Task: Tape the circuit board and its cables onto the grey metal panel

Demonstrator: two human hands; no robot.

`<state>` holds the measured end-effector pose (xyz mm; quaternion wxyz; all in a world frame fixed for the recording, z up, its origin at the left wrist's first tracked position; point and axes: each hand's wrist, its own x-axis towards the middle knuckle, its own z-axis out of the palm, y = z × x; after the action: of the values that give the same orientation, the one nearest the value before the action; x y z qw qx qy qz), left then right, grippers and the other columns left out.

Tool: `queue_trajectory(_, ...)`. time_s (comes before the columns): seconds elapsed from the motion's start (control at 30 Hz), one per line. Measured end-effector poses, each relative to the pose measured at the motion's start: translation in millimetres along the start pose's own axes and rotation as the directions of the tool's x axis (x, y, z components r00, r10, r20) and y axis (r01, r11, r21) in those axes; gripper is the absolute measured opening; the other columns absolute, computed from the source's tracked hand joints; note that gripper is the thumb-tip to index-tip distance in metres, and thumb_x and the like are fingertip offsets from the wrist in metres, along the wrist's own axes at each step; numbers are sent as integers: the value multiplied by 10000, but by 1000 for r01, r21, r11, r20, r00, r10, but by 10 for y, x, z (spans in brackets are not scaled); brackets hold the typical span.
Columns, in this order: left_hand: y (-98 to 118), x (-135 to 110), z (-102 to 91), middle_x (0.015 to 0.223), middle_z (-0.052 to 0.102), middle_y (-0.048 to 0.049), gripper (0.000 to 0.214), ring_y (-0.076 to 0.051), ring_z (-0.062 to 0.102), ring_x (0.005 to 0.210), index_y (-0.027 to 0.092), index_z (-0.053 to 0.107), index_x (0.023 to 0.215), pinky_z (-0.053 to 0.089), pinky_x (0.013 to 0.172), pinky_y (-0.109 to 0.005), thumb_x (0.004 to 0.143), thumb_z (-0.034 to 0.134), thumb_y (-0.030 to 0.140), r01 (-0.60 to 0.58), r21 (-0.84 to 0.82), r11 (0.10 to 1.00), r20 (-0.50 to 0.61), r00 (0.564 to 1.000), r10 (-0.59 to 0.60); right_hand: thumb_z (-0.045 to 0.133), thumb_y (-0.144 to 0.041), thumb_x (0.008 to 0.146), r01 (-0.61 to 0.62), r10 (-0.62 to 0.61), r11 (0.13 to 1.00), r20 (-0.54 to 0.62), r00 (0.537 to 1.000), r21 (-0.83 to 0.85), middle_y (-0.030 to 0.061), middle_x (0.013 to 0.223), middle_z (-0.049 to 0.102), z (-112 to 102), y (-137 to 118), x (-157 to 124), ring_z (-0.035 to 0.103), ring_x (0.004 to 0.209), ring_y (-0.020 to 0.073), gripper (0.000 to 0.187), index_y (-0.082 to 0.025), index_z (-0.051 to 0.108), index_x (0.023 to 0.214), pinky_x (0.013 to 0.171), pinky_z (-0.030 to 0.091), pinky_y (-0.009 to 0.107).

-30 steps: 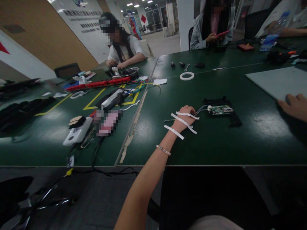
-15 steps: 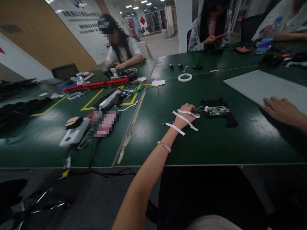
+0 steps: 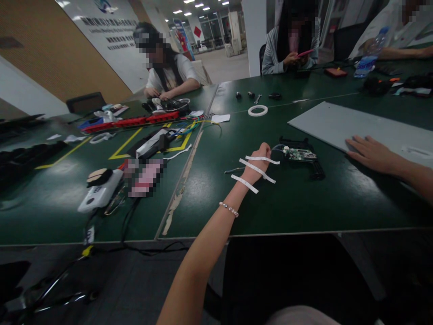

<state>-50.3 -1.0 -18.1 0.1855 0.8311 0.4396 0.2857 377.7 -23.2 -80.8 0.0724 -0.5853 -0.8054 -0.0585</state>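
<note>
My left hand (image 3: 257,165) rests on the green table (image 3: 304,203) as a loose fist, with three white tape strips (image 3: 257,170) stuck across its back. Thin wires (image 3: 278,147) run from its fingers to a small green circuit board (image 3: 299,155), which lies on a black frame (image 3: 316,169) just to the right. Another wire end (image 3: 233,170) pokes out to the left of the fist. My right hand (image 3: 368,153) lies flat with fingers stretched out on the near edge of a large grey sheet (image 3: 331,122).
A white tape roll (image 3: 257,110) and small black parts (image 3: 250,95) lie farther back. On the left are a red bar (image 3: 135,120), cables, a white device (image 3: 99,192) and yellow floor-tape lines. Other people sit at the far side, one with a water bottle (image 3: 367,63).
My right hand has come further into view and now lies flat on the grey sheet. My left hand stays closed by the circuit board; the view has shifted slightly.
</note>
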Motion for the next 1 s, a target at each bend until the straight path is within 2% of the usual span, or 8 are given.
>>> queue_trajectory(0.1,29,20,-31,743,589,-14,89,-106,532,599,176,482,976,407,538,-239,947,402,204,-53,-45,998,-73,996,50,241,-459,975,75,-75,997,55,996,-8,204,1465,309,84,-27,103,278,1347,289,666,-10,399,1441,1142,162,405)
queue_trajectory(0.23,82,34,-77,717,573,6,62,-95,528,595,200,464,951,424,561,-236,956,403,210,-131,-123,984,-155,982,111,195,-516,964,76,-80,996,76,994,51,143,1527,207,117,-202,212,236,1367,308,704,-86,322,1506,1155,156,449)
queue_trajectory(0.4,121,36,-163,733,581,13,50,-98,547,615,223,454,963,444,590,-246,960,403,221,-151,-143,978,-254,961,111,217,-536,965,157,-164,984,80,983,87,118,1539,187,-20,-559,282,182,1405,310,701,-109,320,1510,1180,138,442)
queue_trajectory(0.6,125,69,-324,661,548,32,59,-114,535,597,218,471,916,424,596,-264,955,428,231,-134,-112,985,-398,914,79,215,-565,969,215,-225,972,102,969,98,37,1561,123,-138,-911,292,144,1425,301,677,-210,233,1545,1169,198,489)
queue_trajectory(0.83,158,84,-495,675,564,40,83,-103,565,619,220,483,918,445,632,-247,964,444,277,-184,-178,967,-476,876,79,295,-565,959,333,-347,930,69,935,153,1,1557,124,-268,-1281,256,155,1425,297,656,-262,242,1538,1151,244,522)
queue_trajectory(1.0,246,89,-517,688,582,40,92,-95,595,651,226,480,933,468,664,-238,971,438,299,-232,-257,938,-533,844,62,320,-557,963,402,-420,893,59,905,201,5,1555,132,-406,-1543,210,142,1428,295,651,-257,252,1536,1157,231,517)
